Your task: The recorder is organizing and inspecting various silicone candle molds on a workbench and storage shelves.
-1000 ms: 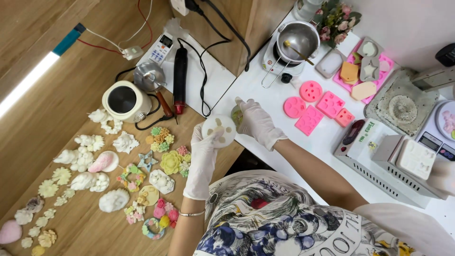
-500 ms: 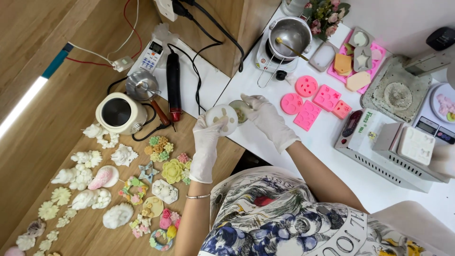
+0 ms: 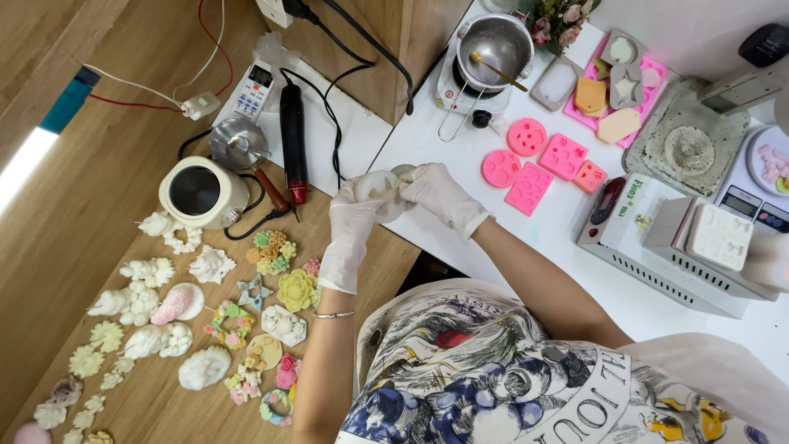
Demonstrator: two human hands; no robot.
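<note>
Left hand (image 3: 355,220): white glove, fingers curled around the near side of a round pale mould (image 3: 380,185), gripping it from below and the left.

Right hand (image 3: 434,191): white glove, fingers closed on the far edge of the same mould; a small greyish rim shows just above the fingertips — whether that is part of the mould or a separate piece cannot be told from this view.

Round pale mould: held between both hands above the seam where the wooden table (image 3: 99,148) meets the white counter (image 3: 427,140).

On the wooden table, left of the hands:
- cream electric pot (image 3: 201,191), lid off, dark inside
- small metal pitcher (image 3: 238,144) just beyond it
- black and red heat tool (image 3: 293,144) lying on a white mat
- cast pieces (image 3: 205,312) spread across the wood — white shells and flowers, coloured blossoms, a green flower nearest the left forearm

On the white counter, right of the hands:
- four pink silicone moulds (image 3: 538,164), close together
- steel pot (image 3: 493,41) on a small hotplate, a spoon resting in it
- pink tray (image 3: 616,82) holding pale and orange cast shapes
- white machine (image 3: 657,247) with a vented side
- digital scale (image 3: 760,189) at the far right edge
</note>
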